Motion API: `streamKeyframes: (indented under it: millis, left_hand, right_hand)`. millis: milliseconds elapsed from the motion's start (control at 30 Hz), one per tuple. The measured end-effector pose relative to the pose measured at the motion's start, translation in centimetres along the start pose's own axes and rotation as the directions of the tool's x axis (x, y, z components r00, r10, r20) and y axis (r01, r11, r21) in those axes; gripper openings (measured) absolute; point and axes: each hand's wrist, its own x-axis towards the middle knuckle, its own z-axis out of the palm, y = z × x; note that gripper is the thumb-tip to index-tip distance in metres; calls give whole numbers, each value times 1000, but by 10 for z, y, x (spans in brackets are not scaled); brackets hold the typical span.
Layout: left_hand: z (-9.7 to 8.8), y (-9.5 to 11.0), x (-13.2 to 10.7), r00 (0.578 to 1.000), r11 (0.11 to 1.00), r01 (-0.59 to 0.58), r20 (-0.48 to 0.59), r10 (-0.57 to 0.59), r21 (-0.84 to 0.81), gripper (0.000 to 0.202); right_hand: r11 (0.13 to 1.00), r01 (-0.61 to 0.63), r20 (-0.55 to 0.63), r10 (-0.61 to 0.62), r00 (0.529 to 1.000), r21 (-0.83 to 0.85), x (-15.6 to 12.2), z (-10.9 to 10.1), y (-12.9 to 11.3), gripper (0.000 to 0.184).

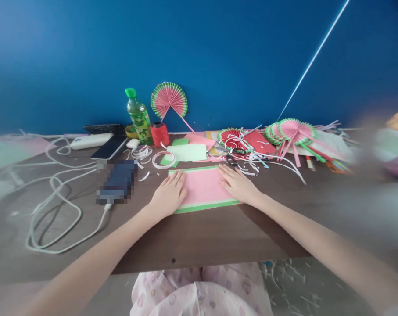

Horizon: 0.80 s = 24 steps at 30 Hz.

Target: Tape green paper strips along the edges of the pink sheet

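Observation:
A pink sheet of paper (203,186) with green and pale strips along its far and near edges lies flat on the table in front of me. My left hand (170,192) rests flat on its left end, fingers stretched forward. On the right end lies my right hand (238,184), also flat with fingers extended. Just beyond the sheet are a pale green piece of paper (187,152), a roll of white tape (163,160) and dark-handled scissors (232,159), partly covered by curled white paper strips.
A folded pink paper fan (169,101) leans on the blue wall. Behind the sheet stand a green bottle (139,118) and a red container (159,134). More paper fans (292,131) lie at the right. A phone (117,181) with a white cable (59,197) sits at the left.

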Motion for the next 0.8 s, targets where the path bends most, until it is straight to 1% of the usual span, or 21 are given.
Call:
streamKeyframes:
  millis: [33, 67, 167, 200, 267, 367, 400, 433, 467, 533, 600, 667, 700, 800]
  left_hand:
    - [-3, -1, -9, 1000, 999, -7, 28, 6, 37, 54]
    - [-6, 0, -19, 999, 997, 7, 33, -9, 77, 54]
    - [-15, 5, -46, 996, 975, 93, -7, -94, 203, 53]
    - [-18, 8, -53, 995, 969, 105, -24, -102, 224, 52]
    - [-23, 13, -63, 995, 970, 96, -40, -90, 223, 48]
    - [-31, 15, -63, 999, 990, 43, 24, -47, 132, 33]
    - [-33, 14, -59, 998, 996, 45, 48, -49, 78, 32]
    - [-35, 10, -52, 994, 997, 79, 69, -80, 14, 32]
    - [-37, 6, -44, 992, 995, 85, 97, -80, -53, 32]
    - [-37, -6, -21, 996, 986, 67, 61, -59, -154, 32]
    - [-34, -19, 5, 1000, 971, -24, -17, 21, -237, 32]
    - [-27, -30, 30, 993, 952, -91, -99, 65, -292, 29]
    - [-23, -34, 41, 991, 943, -103, -118, 69, -317, 29]
    - [-14, -41, 64, 994, 928, -87, -96, 56, -362, 36]
  right_hand:
    - [1000, 5, -14, -5, 1000, 11, 1, -1, 1, 52]
    - [1000, 7, -36, -6, 999, 25, 1, -3, 2, 51]
    - [996, -9, -128, 20, 992, 87, 1, -11, 4, 42]
    - [994, -10, -155, 28, 988, 113, 0, -14, 4, 38]
    - [987, 7, -188, 24, 982, 161, -1, -18, 4, 31]
    - [973, 25, -183, 17, 983, 228, 0, -20, 4, 21]
    - [970, 20, -172, 22, 985, 240, 2, -19, 4, 20]
    - [969, 14, -160, 26, 987, 246, 4, -19, 5, 20]
    - [968, 11, -147, 27, 989, 249, 6, -18, 6, 22]
    - [960, 26, -120, 8, 993, 279, 12, -16, 8, 25]
    - [942, 62, -99, -30, 995, 330, 18, -16, 11, 27]
    - [928, 77, -92, -46, 995, 364, 23, -18, 13, 31]
    - [926, 75, -90, -45, 995, 369, 25, -19, 14, 33]
    - [921, 72, -72, -48, 996, 382, 29, -22, 14, 38]
